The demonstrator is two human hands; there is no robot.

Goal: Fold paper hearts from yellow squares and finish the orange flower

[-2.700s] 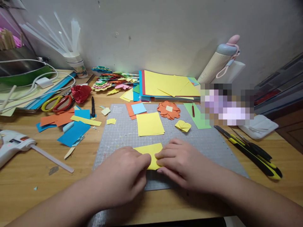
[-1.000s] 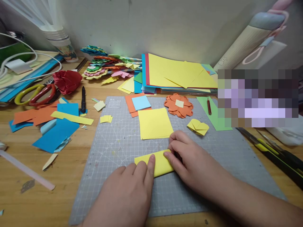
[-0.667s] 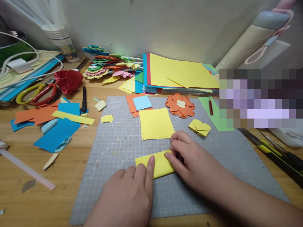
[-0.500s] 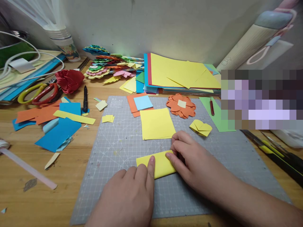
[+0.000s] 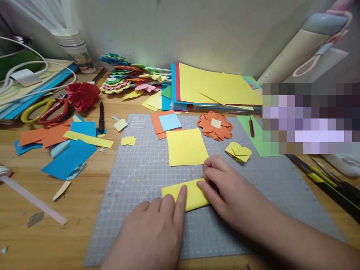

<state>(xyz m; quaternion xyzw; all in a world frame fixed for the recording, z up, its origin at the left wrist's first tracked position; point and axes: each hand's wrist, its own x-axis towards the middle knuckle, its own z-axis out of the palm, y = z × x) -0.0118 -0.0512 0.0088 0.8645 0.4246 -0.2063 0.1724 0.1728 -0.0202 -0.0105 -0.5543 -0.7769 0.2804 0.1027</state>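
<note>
A folded strip of yellow paper (image 5: 194,195) lies on the grey cutting mat (image 5: 135,232). Pressed flat onto its left part is my left hand (image 5: 152,225), its index finger stretched along the paper and its other fingers lying beside it. My right hand (image 5: 225,183) pinches the strip's upper right corner between thumb and fingers; the fingertips are partly hidden. Just beyond the strip sits a small stack of yellow paper squares (image 5: 187,147). To the right is a folded yellow paper piece (image 5: 238,152), and above it an orange paper flower (image 5: 215,126) with a pale square at its centre.
Scissors (image 5: 53,108), a red paper bloom (image 5: 83,95), a black pen (image 5: 101,117) and blue scraps (image 5: 71,159) lie left. A stack of coloured sheets (image 5: 210,84) stands behind. A red pencil (image 5: 251,127) and a box cutter (image 5: 326,180) are to the right.
My left index finger has slid slightly to the right along the folded yellow paper. My right hand stays on the corner.
</note>
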